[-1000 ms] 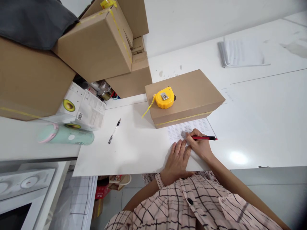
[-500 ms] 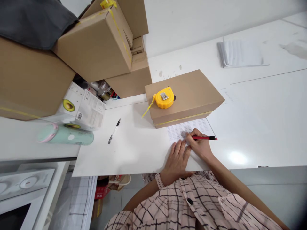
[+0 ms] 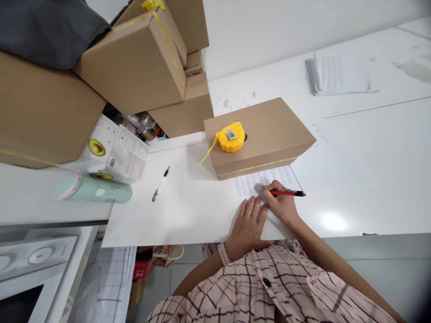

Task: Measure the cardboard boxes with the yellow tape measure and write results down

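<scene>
My right hand (image 3: pixel 281 202) is closed around a red and black pen (image 3: pixel 288 193), whose tip is hidden by my fingers. It rests on a sheet of paper (image 3: pixel 245 185) covered in rows of small writing. Beside it my left hand (image 3: pixel 248 220) lies flat with fingers stretched out, fingertips on the sheet's lower edge. Just beyond the paper stands a closed cardboard box (image 3: pixel 269 130) that overlaps the sheet's far edge. On top of the box sits a yellow tape measure (image 3: pixel 231 137), a short bit of its tape hanging past the box's left edge.
A second pen (image 3: pixel 160 184) lies on the white table (image 3: pixel 195 206) to the left. Further left are a mint-green bottle (image 3: pixel 97 189), a white carton with avocado pictures (image 3: pixel 129 154) and stacked cardboard boxes (image 3: pixel 134 63). A paper stack (image 3: pixel 343 76) lies at the back right.
Nearly everything stays in place. My right hand and the red and black pen have shifted very slightly to the right over the sheet.
</scene>
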`<control>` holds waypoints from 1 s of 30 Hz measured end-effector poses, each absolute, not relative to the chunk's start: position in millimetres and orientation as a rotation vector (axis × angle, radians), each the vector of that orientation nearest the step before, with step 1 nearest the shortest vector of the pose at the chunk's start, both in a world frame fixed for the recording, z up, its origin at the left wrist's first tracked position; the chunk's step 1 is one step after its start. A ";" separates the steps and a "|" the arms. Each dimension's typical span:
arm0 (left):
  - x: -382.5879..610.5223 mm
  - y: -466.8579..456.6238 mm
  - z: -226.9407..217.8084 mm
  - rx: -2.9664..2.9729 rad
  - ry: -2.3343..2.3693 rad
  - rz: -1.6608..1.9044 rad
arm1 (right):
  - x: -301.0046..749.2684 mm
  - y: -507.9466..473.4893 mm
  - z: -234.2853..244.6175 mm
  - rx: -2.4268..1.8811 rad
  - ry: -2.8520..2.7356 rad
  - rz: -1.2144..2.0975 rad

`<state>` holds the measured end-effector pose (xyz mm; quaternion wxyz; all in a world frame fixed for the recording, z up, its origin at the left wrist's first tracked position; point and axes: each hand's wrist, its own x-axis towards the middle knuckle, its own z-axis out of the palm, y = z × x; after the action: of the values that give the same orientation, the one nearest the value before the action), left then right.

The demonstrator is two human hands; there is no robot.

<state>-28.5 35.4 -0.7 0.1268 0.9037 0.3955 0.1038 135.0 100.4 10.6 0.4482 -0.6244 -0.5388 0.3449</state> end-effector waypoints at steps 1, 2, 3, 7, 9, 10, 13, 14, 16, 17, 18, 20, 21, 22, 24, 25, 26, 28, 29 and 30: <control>-28.5 35.5 0.4 2.629 1.154 0.299 | 134.3 100.6 10.8 -1.546 -1.329 0.847; -28.4 35.6 1.5 2.625 1.158 0.296 | 133.6 100.8 11.3 -1.549 -1.314 0.833; -28.3 35.7 2.5 2.621 1.160 0.294 | 133.0 100.9 11.9 -1.555 -1.290 0.808; -28.2 34.6 1.5 2.616 1.171 0.325 | 139.6 97.8 16.0 -1.601 -1.202 0.662; -28.5 32.8 -1.9 2.632 1.177 0.384 | 153.3 93.3 17.1 -1.611 -1.271 0.552; -28.8 31.9 -3.0 2.641 1.179 0.429 | 162.9 90.6 16.9 -1.610 -1.346 0.479; -30.5 32.4 3.6 2.608 1.160 0.657 | 195.7 83.2 12.7 -1.606 -1.664 0.234; -31.4 34.8 10.9 2.568 1.151 0.757 | 205.1 81.9 10.4 -1.608 -1.765 0.174; -33.8 44.8 33.3 2.475 1.162 0.974 | 217.4 81.8 5.2 -1.631 -1.881 0.077; -35.3 52.7 47.4 2.433 1.196 1.085 | 220.1 83.0 2.6 -1.647 -1.898 0.042; -37.2 62.5 62.4 2.397 1.254 1.193 | 220.8 84.7 0.1 -1.667 -1.887 0.008; -41.2 87.3 91.8 2.331 1.417 1.395 | 218.6 88.8 -3.9 -1.705 -1.833 -0.033; -43.3 101.5 104.8 2.300 1.508 1.464 | 217.1 90.7 -5.4 -1.714 -1.808 -0.036; -45.4 116.4 116.0 2.274 1.600 1.508 | 215.9 92.1 -6.4 -1.716 -1.789 -0.029; -49.2 146.1 132.9 2.245 1.752 1.483 | 214.8 93.1 -7.0 -1.709 -1.753 0.000; -50.7 159.8 138.8 2.238 1.798 1.425 | 214.6 92.5 -6.4 -1.703 -1.723 0.007; -51.9 171.9 143.3 2.229 1.821 1.347 | 214.3 91.2 -5.1 -1.692 -1.684 0.007; -52.7 188.7 149.3 2.189 1.806 1.209 | 212.0 87.0 0.4 -1.653 -1.580 -0.008; -52.3 192.3 151.3 2.155 1.786 1.181 | 209.5 84.5 4.8 -1.626 -1.521 -0.012; -51.2 192.4 153.0 2.115 1.757 1.183 | 206.1 82.0 10.6 -1.592 -1.466 -0.001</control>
<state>-51.2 192.4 153.0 0.0742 0.7046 0.5854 0.3940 206.1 82.0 10.6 0.4694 -0.6495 -0.5981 -0.0006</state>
